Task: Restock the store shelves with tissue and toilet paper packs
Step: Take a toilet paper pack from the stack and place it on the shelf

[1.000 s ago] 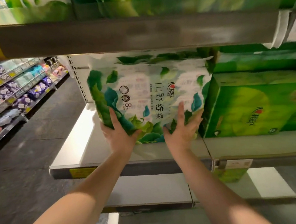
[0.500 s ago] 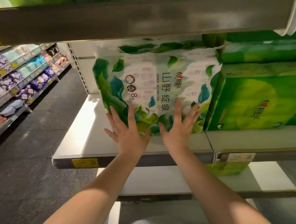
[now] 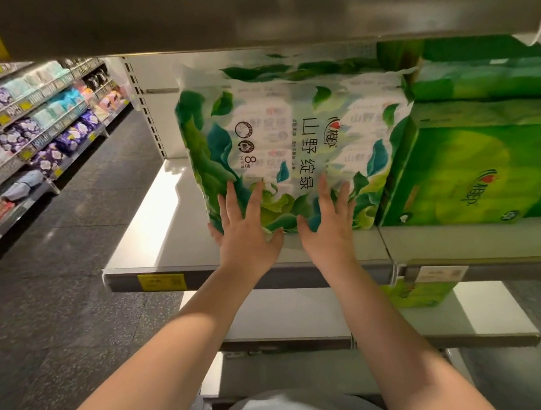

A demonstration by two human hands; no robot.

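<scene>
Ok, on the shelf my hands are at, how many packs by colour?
White pack with leaf print: 1, both hands flat against it
Solid green packs: at least 2, a box-shaped one with another stacked above
Total: at least 3

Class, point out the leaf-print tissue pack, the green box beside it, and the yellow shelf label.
Tissue pack (image 3: 292, 142), head view, printed front.
Green box (image 3: 479, 176), head view, front face.
Yellow label (image 3: 162, 281), head view, middle.

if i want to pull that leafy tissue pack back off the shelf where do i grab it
Probably by its left side and front face, coming from the aisle. The tissue pack stands upright with its right side tight against the green box, while bare shelf lies open to its left. The soft wrap should let fingers dig in.
</scene>
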